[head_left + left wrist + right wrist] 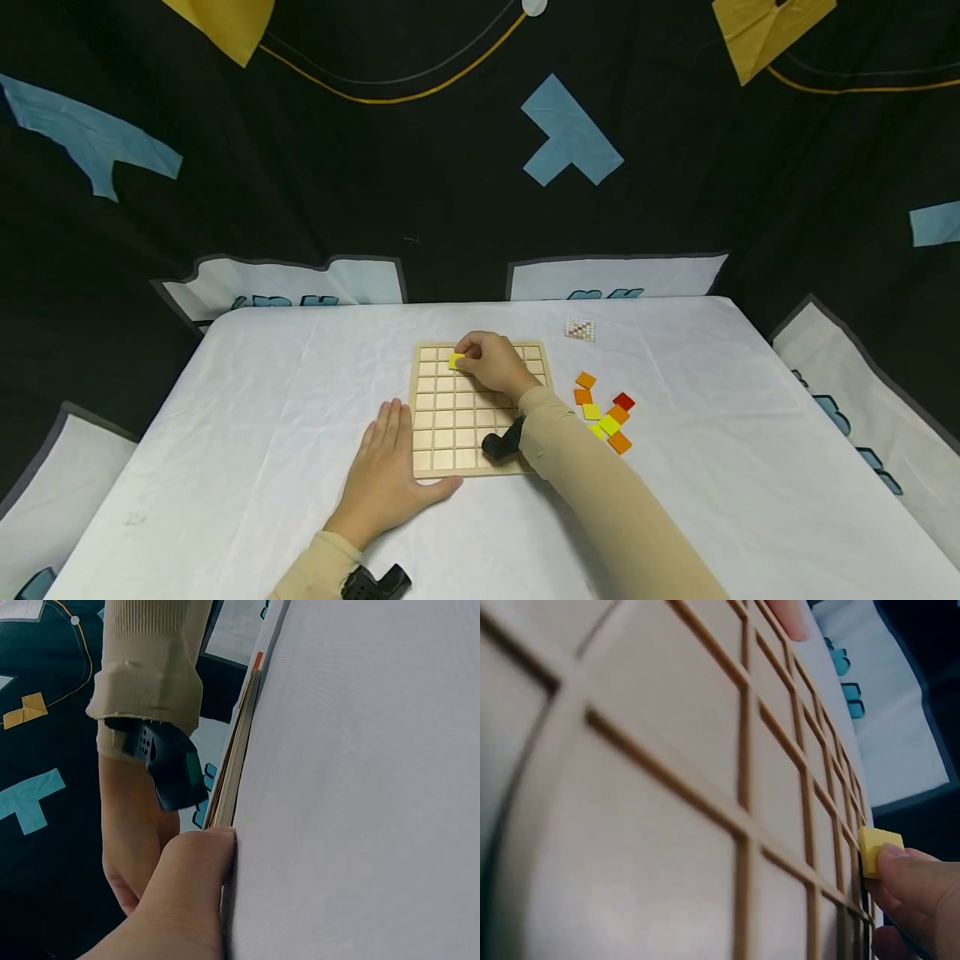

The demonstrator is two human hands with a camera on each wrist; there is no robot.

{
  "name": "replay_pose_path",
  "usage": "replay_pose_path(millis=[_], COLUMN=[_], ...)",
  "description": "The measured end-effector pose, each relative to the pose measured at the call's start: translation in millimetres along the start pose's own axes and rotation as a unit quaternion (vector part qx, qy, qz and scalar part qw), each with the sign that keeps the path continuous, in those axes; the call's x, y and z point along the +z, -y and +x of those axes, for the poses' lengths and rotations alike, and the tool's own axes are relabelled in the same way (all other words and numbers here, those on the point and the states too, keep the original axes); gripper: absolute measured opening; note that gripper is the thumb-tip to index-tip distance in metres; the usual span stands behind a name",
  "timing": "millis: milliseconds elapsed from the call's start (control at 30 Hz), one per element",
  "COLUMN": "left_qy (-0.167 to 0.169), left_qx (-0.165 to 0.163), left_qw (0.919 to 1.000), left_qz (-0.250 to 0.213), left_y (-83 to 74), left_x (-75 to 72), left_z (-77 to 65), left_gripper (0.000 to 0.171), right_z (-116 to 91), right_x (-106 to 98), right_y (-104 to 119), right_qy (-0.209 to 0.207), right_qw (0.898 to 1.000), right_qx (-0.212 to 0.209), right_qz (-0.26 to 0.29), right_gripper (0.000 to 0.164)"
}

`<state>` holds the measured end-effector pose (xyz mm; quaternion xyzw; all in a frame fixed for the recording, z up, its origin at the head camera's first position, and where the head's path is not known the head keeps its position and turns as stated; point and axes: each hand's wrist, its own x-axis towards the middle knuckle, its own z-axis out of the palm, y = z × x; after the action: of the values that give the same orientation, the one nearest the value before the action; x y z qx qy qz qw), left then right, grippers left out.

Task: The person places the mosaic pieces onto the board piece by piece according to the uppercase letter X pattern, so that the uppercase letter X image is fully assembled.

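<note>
A wooden grid board with square recesses lies on the white table. Over its far rows my right hand pinches a yellow square tile between thumb and fingers. In the right wrist view the yellow tile stands tilted at the board's surface, the thumb on its face. My left hand lies with straight fingers along the board's left edge, its thumb at the near edge. The left wrist view shows that thumb against the board's side.
Right of the board lie several loose tiles: orange, yellow and one red. A small card with a coloured grid pattern lies farther back. Black cloth hangs behind the white table.
</note>
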<state>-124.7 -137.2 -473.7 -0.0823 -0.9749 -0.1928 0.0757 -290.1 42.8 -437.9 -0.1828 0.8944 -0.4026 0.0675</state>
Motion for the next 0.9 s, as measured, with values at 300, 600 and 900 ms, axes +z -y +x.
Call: replay_pose_path(millis=[300,600,900], left_qy=[0.008,0.004,0.012], left_qx=[-0.002,-0.003,-0.006], left_qw=[1.0000,1.0000,0.9999], left_qz=[0.001,-0.001,0.001], left_y=[-0.4,1.9,1.7], left_x=[-2.3,-0.4,0.0], left_z=[0.3,-0.2,-0.5], left_gripper=[0.126,0.126,0.126], right_z=[6,6,0], right_x=[11,14,3], right_y=[7,16,13], right_qy=[-0.003,0.001,0.044], right_qw=[0.998,0.981,0.979], right_qx=[-0.016,-0.058,-0.067], right_qz=[-0.060,-0.185,-0.190], right_gripper=[0.015,0.015,0.014])
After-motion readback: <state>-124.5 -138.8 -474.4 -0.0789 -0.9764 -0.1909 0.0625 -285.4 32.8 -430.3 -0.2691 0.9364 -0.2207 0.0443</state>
